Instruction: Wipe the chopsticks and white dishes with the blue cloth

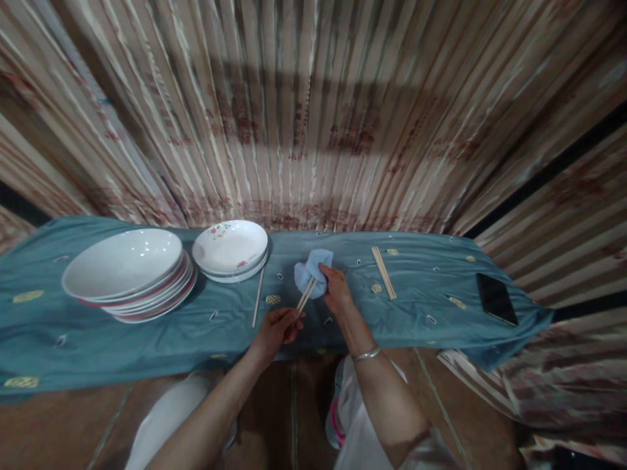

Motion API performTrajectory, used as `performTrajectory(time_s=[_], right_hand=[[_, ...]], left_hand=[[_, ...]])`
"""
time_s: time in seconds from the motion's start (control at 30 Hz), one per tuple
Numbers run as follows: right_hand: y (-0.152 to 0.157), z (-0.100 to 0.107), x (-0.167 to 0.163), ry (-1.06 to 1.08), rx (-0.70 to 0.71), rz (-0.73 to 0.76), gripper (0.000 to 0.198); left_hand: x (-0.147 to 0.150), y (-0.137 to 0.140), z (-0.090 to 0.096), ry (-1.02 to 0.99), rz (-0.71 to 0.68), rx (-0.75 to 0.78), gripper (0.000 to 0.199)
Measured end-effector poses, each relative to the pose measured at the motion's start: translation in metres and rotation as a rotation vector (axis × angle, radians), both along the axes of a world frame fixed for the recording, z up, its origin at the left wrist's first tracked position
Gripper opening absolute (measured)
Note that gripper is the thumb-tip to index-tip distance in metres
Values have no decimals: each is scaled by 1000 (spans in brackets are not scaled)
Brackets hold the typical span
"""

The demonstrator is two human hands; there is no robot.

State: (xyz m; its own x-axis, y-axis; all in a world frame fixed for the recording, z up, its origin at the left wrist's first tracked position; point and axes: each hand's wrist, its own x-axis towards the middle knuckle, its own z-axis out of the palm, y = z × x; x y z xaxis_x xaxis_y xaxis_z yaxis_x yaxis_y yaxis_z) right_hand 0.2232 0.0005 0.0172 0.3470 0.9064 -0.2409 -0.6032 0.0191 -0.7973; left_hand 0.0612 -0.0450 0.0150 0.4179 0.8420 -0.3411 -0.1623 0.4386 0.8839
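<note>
Two light wooden chopsticks [306, 295] slant up from my left hand [278, 329], whose fingers are closed on their near ends. My right hand [336, 287] grips a pale blue cloth [313, 266], which is bunched around the far ends of the chopsticks and hides the tips. A single chopstick [258, 297] lies on the table to the left of my left hand. Off to the right of the cloth, several chopsticks [383, 273] lie side by side in a small bundle.
A tall stack of large white bowls [132, 267] stands at the left. Beside it is a stack of white flowered plates [230, 247]. A black phone [496, 298] lies at the right end of the teal tablecloth [416, 320]. Pleated curtains [313, 117] hang behind the table.
</note>
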Motion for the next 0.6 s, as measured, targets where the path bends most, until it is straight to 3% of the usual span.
performTrajectory(time_s=[0.27,0.6], right_hand=[[-1,1,-3,18,4,-1,18],[-16,-5,-39,6,-27,172,26]], left_hand=[[-2,-2,1,-12,3,-28,43],[-5,9,3,-46,102,0,41]])
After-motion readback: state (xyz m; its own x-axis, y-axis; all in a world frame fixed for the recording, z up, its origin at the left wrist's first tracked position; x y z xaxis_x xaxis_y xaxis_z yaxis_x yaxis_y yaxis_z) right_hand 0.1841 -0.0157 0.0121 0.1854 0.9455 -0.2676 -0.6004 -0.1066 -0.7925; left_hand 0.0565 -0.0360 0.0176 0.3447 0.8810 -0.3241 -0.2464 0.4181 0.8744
